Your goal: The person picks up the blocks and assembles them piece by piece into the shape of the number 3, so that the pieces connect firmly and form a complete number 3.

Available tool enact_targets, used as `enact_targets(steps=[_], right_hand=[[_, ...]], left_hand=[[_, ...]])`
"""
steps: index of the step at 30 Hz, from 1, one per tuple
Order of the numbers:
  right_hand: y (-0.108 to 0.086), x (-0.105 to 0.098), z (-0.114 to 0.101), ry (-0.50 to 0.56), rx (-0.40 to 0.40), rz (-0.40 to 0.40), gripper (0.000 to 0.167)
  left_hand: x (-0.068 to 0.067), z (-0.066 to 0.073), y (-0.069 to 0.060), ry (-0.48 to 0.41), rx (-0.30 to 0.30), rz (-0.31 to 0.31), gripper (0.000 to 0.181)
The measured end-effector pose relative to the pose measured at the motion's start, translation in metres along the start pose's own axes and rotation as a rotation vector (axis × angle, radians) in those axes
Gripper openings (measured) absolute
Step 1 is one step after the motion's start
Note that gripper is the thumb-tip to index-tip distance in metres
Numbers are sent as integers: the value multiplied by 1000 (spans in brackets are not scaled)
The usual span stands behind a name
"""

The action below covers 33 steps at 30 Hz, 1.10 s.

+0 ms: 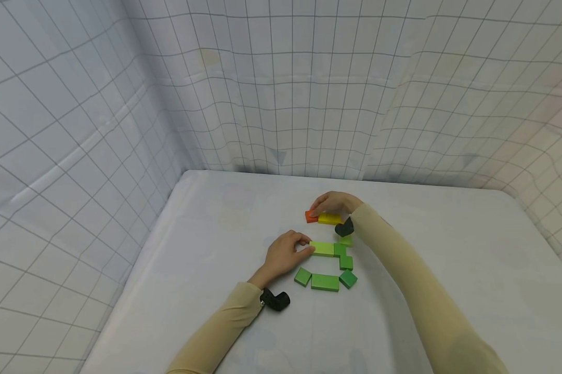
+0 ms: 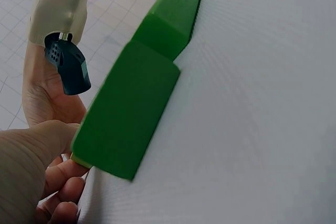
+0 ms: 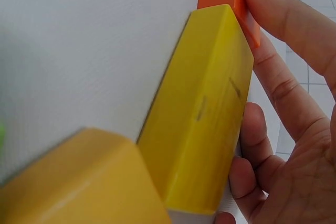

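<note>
My left hand (image 1: pixel 283 254) pinches the left end of a light-green rectangular block (image 1: pixel 323 249). In the left wrist view, green blocks (image 2: pixel 128 111) hide most of that block. Farther back, my right hand (image 1: pixel 334 202) holds a small orange block (image 1: pixel 311 217) between thumb and index finger, seen close in the right wrist view. Against the orange block lies a long yellow block (image 3: pixel 202 114), with the other right fingers curled beside it. A yellow-orange block (image 3: pixel 84 182) is near the yellow one in the right wrist view.
Nearer me are a small green block (image 1: pixel 302 277), a green rectangular block (image 1: pixel 325 282) and a turned dark-green block (image 1: pixel 348 279). Small green blocks (image 1: pixel 346 262) join the right side. A white cloth (image 1: pixel 206 218) covers the table; gridded curtains (image 1: pixel 281 93) stand behind.
</note>
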State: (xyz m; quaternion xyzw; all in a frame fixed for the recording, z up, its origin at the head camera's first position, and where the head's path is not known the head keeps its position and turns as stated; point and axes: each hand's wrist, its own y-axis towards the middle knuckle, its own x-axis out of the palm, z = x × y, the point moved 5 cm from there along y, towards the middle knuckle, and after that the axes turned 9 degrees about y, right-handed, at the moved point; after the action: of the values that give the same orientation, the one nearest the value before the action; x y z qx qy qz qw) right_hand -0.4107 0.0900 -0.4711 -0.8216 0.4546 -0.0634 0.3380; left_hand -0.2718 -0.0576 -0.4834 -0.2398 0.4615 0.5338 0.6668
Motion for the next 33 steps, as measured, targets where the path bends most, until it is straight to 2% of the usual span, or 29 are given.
enact_targets(steps=[19,25,31,33], right_hand=[[-3,-4,7,25,23,7,27],[-2,-8,6,-72,-30,-10,27],[-1,-17,8,-218,-135,-50,43],[-3,-22,10,-207,-161,-52,47]], left_hand=[[2,2,1,-11,11,3,27],[2,2,1,-18,6,1,28],[3,-2,1,-21,-1,-7,30],[3,-3,1,-28,-3,-6,31]])
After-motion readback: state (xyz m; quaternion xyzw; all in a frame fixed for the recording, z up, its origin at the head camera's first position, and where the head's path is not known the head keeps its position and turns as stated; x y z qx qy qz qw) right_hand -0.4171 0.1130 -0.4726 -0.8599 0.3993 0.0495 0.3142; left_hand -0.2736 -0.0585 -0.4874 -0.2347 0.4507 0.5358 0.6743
